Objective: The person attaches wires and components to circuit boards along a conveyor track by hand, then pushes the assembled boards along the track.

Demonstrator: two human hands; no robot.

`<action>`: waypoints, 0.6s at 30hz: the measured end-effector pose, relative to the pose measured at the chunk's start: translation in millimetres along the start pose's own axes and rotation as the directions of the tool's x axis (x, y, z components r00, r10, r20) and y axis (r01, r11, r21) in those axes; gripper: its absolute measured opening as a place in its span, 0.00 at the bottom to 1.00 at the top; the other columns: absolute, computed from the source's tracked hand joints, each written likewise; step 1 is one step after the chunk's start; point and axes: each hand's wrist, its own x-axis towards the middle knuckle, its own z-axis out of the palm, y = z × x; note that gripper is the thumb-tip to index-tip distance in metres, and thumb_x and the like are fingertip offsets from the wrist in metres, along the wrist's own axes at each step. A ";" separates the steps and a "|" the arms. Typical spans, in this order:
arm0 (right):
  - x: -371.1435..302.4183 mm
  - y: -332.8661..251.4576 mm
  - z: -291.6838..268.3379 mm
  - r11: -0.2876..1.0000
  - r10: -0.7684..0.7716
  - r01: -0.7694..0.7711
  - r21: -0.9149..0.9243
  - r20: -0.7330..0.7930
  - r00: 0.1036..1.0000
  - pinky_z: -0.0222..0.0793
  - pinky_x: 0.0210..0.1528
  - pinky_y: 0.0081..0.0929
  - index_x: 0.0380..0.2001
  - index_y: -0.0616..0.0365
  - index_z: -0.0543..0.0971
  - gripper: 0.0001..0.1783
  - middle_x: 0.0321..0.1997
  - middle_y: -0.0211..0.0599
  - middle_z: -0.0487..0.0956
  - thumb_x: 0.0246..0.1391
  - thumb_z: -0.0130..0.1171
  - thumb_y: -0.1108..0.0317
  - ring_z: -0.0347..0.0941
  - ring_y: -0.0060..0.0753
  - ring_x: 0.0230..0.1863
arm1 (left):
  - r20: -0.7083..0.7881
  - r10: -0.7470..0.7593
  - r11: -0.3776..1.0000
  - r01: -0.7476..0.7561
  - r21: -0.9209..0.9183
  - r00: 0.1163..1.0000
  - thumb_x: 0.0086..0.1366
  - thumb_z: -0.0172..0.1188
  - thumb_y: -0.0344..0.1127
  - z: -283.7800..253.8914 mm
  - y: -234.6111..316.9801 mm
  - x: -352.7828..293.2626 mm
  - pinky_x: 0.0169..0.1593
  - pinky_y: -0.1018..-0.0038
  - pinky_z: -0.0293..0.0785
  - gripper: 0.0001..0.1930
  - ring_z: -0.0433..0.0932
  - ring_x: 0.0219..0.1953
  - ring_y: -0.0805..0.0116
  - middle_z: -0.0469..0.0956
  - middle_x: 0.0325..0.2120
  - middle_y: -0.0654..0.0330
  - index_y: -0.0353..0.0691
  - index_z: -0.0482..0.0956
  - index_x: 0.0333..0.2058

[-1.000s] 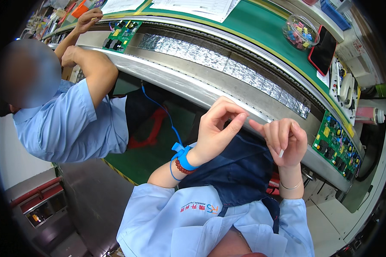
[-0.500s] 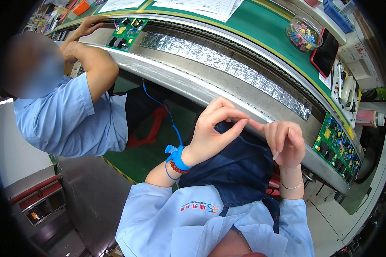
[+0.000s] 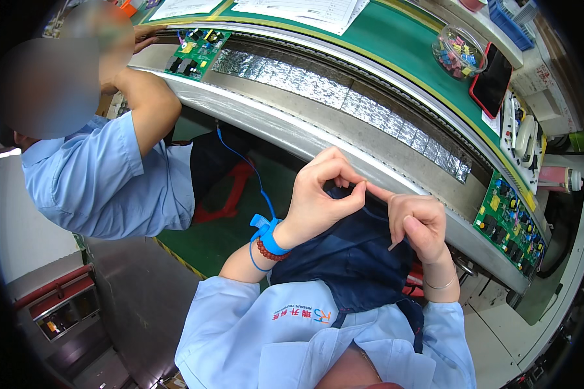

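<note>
In front of my lap, at the edge of the conveyor line, my left hand (image 3: 321,193) is closed in a pinch, thumb against forefinger. Whatever lies between those fingertips is too small to make out. The outstretched forefinger of my right hand (image 3: 419,223) meets the tips of that pinch. Its other fingers are curled, and a thin pale strip (image 3: 393,246) sticks out below its thumb. A blue wrist strap (image 3: 276,238) with a coiled cord is round my left wrist, above a beaded bracelet.
Green circuit boards ride the line, one board (image 3: 198,53) far left and another board (image 3: 509,227) at right. Beyond the rail are a clear tub (image 3: 459,53) of small coloured pieces, a phone (image 3: 492,81) and papers (image 3: 305,10). A co-worker (image 3: 110,168) works at left.
My right hand has moved slightly left, its fingers more curled. My left fingertips have shifted a little left too. The far-left board has slid slightly right along the line.
</note>
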 end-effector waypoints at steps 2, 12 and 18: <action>-0.9 1.1 0.7 0.998 0.010 -0.008 0.058 -0.018 1.000 0.58 0.63 0.55 0.10 0.59 0.69 0.18 0.12 0.30 0.70 0.53 0.46 0.71 0.65 0.24 0.17 | -0.003 0.014 1.000 -0.014 0.021 1.000 0.51 0.62 0.17 0.9 -1.7 -0.8 0.33 0.83 0.62 0.05 0.66 0.28 0.80 0.69 0.26 0.64 0.33 0.78 0.27; 0.8 2.0 -0.3 0.958 0.062 -0.012 0.286 -0.165 0.984 0.53 0.65 0.56 0.10 0.55 0.67 0.21 0.10 0.32 0.67 0.58 0.45 0.63 0.60 0.23 0.15 | 0.038 -0.291 0.731 0.248 -0.636 0.956 0.69 0.52 0.33 -5.7 -7.2 -1.5 0.39 0.83 0.68 0.11 0.70 0.32 0.80 0.76 0.31 0.64 0.34 0.78 0.43; -3.3 4.8 -7.6 0.958 0.056 0.002 0.286 -0.195 0.979 0.54 0.64 0.55 0.11 0.55 0.67 0.19 0.10 0.33 0.68 0.55 0.45 0.64 0.62 0.24 0.16 | -0.038 -0.270 0.781 0.196 -0.593 0.962 0.69 0.52 0.33 -10.1 -5.8 -0.2 0.40 0.83 0.68 0.10 0.71 0.32 0.80 0.76 0.30 0.65 0.34 0.77 0.42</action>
